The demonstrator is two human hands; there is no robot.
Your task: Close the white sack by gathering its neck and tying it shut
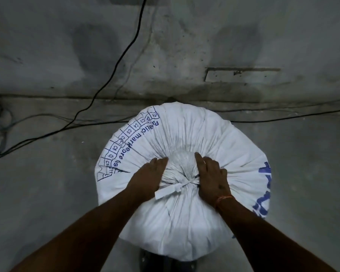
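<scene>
A full white sack [185, 134] with blue print stands upright on the concrete floor, seen from above. Its neck [182, 163] is gathered into a rounded bunch at the top. A white tie strip [175, 188] is knotted around the base of that bunch, one flat end sticking out to the lower left. My left hand [147, 177] presses against the left side of the bunch, fingers extended along it. My right hand [212, 177] cups the right side, fingers together, with an orange thread around the wrist. Both hands touch the neck and flank the knot.
Several black cables [114, 71] run across the grey concrete floor [47, 193] behind and left of the sack, with a tangle at the far left edge. A rectangular patch [241, 75] marks the floor at upper right. A dark shoe [165, 262] shows below the sack.
</scene>
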